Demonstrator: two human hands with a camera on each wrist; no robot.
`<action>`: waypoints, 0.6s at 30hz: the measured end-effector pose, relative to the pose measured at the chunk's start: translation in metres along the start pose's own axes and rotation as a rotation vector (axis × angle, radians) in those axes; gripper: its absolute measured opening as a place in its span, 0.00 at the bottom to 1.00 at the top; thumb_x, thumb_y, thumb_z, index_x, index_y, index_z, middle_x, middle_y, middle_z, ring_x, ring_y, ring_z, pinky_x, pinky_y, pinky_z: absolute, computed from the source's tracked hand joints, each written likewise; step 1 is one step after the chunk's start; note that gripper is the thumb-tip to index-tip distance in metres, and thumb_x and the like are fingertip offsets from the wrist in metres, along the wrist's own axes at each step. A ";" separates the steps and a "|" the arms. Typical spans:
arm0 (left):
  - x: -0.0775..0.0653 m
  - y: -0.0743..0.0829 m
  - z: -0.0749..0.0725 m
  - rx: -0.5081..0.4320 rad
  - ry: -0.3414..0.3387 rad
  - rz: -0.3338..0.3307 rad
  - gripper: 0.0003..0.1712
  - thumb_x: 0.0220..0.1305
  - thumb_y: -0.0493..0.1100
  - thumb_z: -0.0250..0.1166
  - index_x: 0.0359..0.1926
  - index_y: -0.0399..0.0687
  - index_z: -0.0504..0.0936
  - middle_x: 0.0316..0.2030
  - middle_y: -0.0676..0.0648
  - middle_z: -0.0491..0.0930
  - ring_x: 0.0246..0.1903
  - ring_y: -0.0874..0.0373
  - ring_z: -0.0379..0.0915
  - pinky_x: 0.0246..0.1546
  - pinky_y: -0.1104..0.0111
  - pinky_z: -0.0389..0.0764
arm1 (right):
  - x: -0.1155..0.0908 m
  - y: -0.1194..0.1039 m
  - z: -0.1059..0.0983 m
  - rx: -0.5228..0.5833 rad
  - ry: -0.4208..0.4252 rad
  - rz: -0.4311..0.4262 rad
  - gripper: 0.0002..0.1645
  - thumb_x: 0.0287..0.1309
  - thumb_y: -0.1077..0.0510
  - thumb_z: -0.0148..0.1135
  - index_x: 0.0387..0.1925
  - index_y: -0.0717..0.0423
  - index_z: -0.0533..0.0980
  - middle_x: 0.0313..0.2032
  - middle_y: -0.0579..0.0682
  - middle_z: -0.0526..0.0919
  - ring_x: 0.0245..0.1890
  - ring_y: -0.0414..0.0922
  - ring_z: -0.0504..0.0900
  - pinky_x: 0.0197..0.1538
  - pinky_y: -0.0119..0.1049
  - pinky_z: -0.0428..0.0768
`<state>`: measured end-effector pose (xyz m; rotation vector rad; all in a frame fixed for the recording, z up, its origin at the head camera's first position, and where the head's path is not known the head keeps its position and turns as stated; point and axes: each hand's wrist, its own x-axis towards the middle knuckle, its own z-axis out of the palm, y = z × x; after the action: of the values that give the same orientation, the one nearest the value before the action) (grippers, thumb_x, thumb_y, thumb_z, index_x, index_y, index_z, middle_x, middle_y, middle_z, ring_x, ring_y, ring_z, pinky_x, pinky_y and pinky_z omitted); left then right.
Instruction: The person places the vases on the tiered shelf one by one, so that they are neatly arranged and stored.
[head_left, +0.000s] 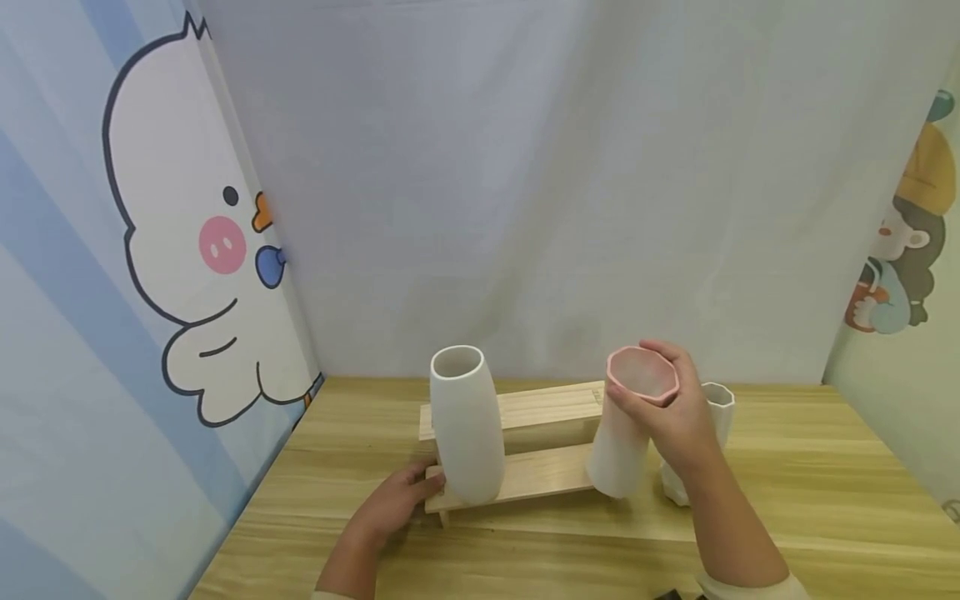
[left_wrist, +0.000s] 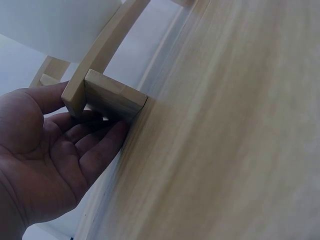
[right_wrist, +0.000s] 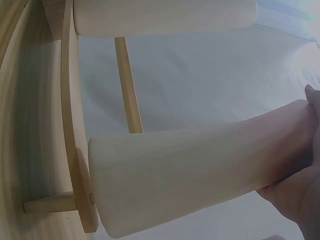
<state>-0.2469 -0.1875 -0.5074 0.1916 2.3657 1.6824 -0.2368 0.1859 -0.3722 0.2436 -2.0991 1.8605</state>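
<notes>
My right hand (head_left: 678,417) grips a tall vase (head_left: 621,454), white below and pink toward its faceted rim, with fingers and thumb around the top. The vase's base is right at the right end of a two-step wooden stand (head_left: 551,472). At the stand's left end, my left hand (head_left: 397,500) holds the lower step. In the left wrist view, the thumb lies against the board (left_wrist: 82,90) and the curled fingers reach underneath, beside the leg (left_wrist: 112,95). A plain white rounded vase (head_left: 468,433) stands upright on the lower step's left part.
Behind my right hand a smaller white faceted vase (head_left: 718,408) stands on the wooden table (head_left: 810,483), partly hidden. Small black objects (head_left: 667,595) show at the bottom edge. A grey curtain (head_left: 525,192) hangs behind the table, with printed cloths on both sides.
</notes>
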 end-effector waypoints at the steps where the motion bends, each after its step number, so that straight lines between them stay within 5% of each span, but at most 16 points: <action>1: 0.000 0.000 0.000 0.001 -0.001 0.000 0.33 0.70 0.55 0.58 0.70 0.43 0.68 0.70 0.37 0.63 0.72 0.36 0.52 0.67 0.38 0.54 | 0.001 0.001 0.001 -0.004 0.000 0.003 0.42 0.53 0.59 0.74 0.66 0.46 0.63 0.52 0.51 0.73 0.46 0.41 0.79 0.42 0.29 0.81; 18: 0.003 -0.004 -0.001 0.007 0.004 -0.008 0.33 0.69 0.56 0.59 0.69 0.46 0.69 0.71 0.37 0.62 0.73 0.35 0.48 0.68 0.37 0.51 | 0.011 0.009 0.011 -0.043 -0.021 0.041 0.45 0.53 0.52 0.74 0.68 0.43 0.61 0.55 0.52 0.72 0.49 0.43 0.77 0.44 0.29 0.81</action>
<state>-0.2499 -0.1895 -0.5113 0.1805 2.3725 1.6729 -0.2517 0.1773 -0.3780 0.2128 -2.1714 1.8406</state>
